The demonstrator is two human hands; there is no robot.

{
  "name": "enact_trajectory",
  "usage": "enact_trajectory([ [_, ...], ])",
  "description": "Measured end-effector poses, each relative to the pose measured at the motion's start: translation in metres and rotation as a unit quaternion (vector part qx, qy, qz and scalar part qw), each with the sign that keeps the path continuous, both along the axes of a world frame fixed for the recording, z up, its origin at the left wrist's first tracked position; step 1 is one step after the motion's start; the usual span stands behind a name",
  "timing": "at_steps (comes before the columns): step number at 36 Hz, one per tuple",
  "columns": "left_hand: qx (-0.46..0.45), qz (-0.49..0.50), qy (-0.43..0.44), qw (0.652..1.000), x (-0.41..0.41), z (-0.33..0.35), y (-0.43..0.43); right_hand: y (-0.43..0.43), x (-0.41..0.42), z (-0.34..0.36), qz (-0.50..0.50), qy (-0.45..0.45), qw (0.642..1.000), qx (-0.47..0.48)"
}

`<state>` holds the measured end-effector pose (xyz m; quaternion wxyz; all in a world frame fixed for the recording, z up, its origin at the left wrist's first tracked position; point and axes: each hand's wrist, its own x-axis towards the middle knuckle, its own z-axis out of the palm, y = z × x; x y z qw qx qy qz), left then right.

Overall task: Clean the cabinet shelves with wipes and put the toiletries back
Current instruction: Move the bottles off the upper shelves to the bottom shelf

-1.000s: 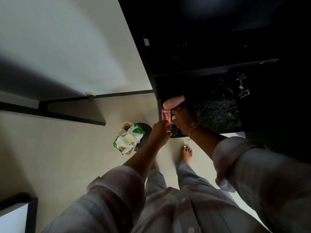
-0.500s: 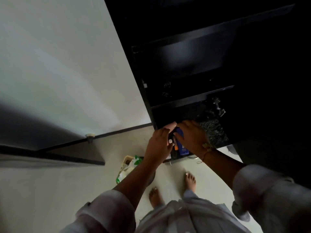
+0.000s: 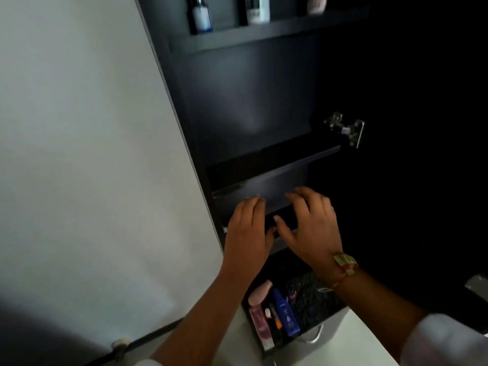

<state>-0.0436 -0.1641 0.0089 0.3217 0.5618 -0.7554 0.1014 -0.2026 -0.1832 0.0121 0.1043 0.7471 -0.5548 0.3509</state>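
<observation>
The cabinet shelves (image 3: 274,158) run across the middle of the frame inside a dark open cabinet, and both hands reach up to the lowest one. The left hand (image 3: 248,231) lies palm down with its fingers (image 3: 254,207) spread over the front edge of that shelf; its grip is apart and holds nothing. The right hand (image 3: 311,228) sits just beside it to the right, fingers likewise splayed and flat toward the shelf, thumb pointing at the left hand, grip apart and empty. Whether either palm truly presses on the wood is hard to tell in the dim light. A band with a pale charm (image 3: 344,264) circles the right wrist.

Below the hands, at lower centre, a group of toiletries stands at the left end of a dark speckled table (image 3: 314,299): a blue bottle (image 3: 286,315), a pink tube (image 3: 260,324) and a pale pink rounded item (image 3: 260,291), all close together. A metal hinge (image 3: 346,128) shows at the right of the middle shelf. At the top of the frame an upper shelf (image 3: 264,33) carries a dark bottle (image 3: 200,14), a white bottle (image 3: 257,9) and a pale container (image 3: 317,3). A white wall (image 3: 79,128) fills the left half.
</observation>
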Motion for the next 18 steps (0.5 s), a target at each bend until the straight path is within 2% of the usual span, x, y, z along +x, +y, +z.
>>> enact_trajectory([
  [6, -0.107, 0.003, 0.054, 0.993, -0.001, 0.079, -0.013, -0.017, 0.008, 0.077, 0.002, -0.049, 0.993, -0.109],
  [12, -0.223, 0.009, 0.083, 0.971, -0.006, 0.158, -0.027, -0.039, 0.016, 0.154, 0.008, -0.087, 0.977, -0.195],
  [18, -0.299, 0.013, 0.073, 0.951, -0.006, 0.227, -0.046, -0.062, 0.024, 0.223, 0.026, -0.098, 0.962, -0.254],
])
